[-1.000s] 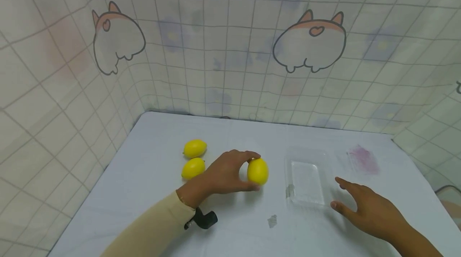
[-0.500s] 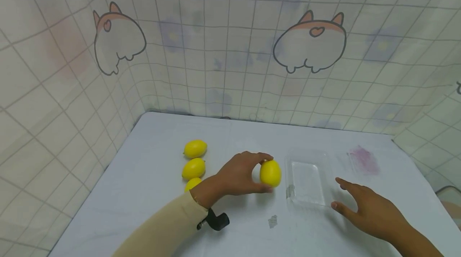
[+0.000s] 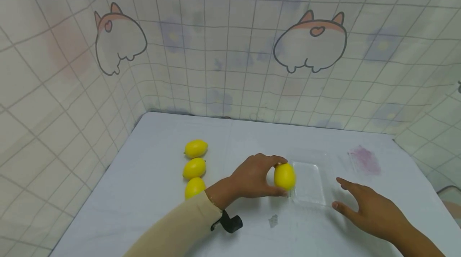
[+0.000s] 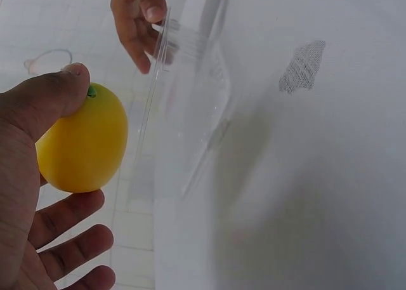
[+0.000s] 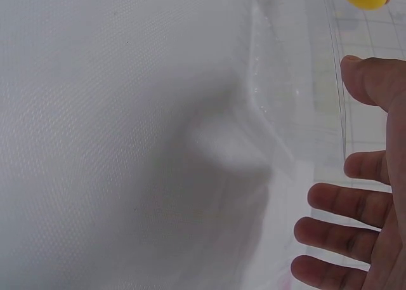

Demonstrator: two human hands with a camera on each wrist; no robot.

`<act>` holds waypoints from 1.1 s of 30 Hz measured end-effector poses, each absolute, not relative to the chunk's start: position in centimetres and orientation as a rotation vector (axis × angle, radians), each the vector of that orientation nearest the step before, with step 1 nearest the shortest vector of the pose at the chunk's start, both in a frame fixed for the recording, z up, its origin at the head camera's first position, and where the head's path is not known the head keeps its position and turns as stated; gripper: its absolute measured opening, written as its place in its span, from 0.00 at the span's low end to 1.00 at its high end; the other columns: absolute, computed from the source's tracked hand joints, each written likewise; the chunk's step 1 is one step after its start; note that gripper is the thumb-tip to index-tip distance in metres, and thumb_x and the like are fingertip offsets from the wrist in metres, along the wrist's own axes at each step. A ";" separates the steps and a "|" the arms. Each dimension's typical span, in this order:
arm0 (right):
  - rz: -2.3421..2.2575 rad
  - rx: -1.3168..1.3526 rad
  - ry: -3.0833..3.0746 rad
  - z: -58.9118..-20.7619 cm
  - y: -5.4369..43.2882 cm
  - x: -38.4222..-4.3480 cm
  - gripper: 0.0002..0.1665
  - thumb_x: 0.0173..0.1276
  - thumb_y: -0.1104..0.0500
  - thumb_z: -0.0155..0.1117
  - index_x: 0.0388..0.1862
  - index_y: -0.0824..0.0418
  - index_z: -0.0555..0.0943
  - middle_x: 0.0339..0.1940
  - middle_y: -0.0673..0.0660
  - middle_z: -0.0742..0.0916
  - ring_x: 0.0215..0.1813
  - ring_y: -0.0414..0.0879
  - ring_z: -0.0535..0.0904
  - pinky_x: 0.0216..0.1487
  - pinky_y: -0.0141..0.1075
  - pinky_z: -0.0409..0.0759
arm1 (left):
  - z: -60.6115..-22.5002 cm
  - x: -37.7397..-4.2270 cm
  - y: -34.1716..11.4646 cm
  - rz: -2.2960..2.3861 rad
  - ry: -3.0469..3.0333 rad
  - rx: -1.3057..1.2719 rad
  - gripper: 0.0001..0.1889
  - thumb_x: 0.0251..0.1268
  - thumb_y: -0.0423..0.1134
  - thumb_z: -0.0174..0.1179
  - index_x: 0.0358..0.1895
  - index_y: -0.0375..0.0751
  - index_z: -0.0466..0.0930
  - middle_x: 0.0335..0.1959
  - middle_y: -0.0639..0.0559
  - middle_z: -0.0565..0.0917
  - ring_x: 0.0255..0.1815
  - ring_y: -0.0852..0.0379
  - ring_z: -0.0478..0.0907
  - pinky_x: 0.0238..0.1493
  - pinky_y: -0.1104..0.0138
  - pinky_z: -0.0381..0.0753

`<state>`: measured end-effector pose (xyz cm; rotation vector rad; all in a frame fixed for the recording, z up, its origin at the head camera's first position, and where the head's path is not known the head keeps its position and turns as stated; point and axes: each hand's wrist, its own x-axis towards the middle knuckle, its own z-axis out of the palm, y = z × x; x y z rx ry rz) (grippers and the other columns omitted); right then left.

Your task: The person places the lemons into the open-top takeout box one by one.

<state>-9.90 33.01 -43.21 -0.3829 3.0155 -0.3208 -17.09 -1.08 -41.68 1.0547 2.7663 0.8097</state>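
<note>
Nearest my viewpoint, the left hand (image 3: 253, 177) — sleeve in pale cream, a black wrist mount beneath it — pinches a yellow lemon (image 3: 284, 176) between thumb and fingertips; the left wrist view shows the thumb pressed near its green stem end. Over the last second I have watched this lemon travel rightward from mid-table, and it now hangs at the near-left edge of the clear plastic tray (image 3: 310, 183), so I judge the carry nearly done and the placing not yet made. The right hand (image 3: 363, 209) lies with fingers spread and holding nothing, just beside the tray's right rim, much as before. Farther left, three lemons (image 3: 194, 168) lie in a row on the pale blue tablecloth (image 3: 151, 193), the nearest uncovered as the arm moved on. A pink stain (image 3: 363, 159) marks the cloth beyond the tray; behind, the grid-patterned curtain (image 3: 230, 49) with cartoon animals encloses the table.
</note>
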 end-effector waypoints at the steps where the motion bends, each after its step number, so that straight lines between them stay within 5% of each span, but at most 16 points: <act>1: -0.320 -0.382 3.014 -43.2 33.0 -9.9 0.49 0.68 0.26 0.59 0.75 0.58 0.71 0.63 0.67 0.82 0.63 0.69 0.77 0.46 0.66 0.79 | -41.7 -17.1 -0.9 0.811 2.766 1.064 0.41 0.54 0.66 0.73 0.72 0.59 0.72 0.56 0.66 0.82 0.53 0.62 0.75 0.56 0.66 0.75; 33: -0.316 -0.358 2.982 -43.0 32.7 -10.2 0.51 0.67 0.24 0.59 0.75 0.58 0.71 0.63 0.67 0.82 0.60 0.68 0.79 0.44 0.66 0.79 | -42.0 -17.3 3.7 0.673 2.799 1.113 0.41 0.55 0.70 0.69 0.72 0.61 0.72 0.58 0.69 0.82 0.53 0.65 0.72 0.56 0.70 0.71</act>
